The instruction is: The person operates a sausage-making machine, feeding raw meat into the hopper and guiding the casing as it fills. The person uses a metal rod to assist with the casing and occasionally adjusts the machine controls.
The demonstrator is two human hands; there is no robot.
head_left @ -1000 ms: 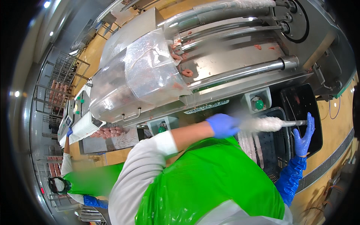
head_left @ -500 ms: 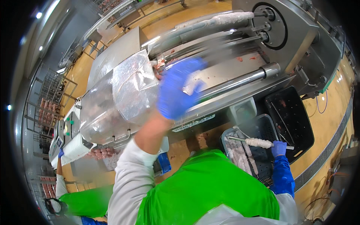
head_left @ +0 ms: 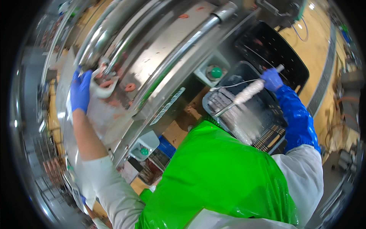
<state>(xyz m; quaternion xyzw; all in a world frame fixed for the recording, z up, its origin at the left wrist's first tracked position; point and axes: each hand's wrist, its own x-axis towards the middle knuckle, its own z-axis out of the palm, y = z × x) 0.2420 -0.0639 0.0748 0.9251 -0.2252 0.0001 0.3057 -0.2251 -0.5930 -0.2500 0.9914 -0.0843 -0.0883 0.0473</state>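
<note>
In my right hand [head_left: 272,79], a blue glove closes round one end of a metal stuffing tube [head_left: 223,110]. White casing [head_left: 249,91] is bunched along the tube's middle, and a thin strand trails from it. Tube and casing are held over a dark crate [head_left: 267,139] with pale strips of casing [head_left: 238,124] inside. My left hand [head_left: 81,91], also gloved in blue, reaches up with fingers stretched and apart beside the end of the machine's steel tubes [head_left: 95,45]. Whether its fingertips touch the metal is unclear. Near it is a white curved piece [head_left: 106,91] with meat scraps about it.
A black crate [head_left: 282,57] stands beyond the dark one. White boxes with green buttons [head_left: 216,72] hang along the machine's near side [head_left: 183,76]. A long steel bar [head_left: 183,47] runs along the machine's edge. At the lower left a co-worker's gloved hand [head_left: 83,199] shows.
My view has turned, shifting the machine left. My left hand has moved from over the machine's middle to its tube ends. The clear cover is raised or out of sight; my right hand still holds the tube.
</note>
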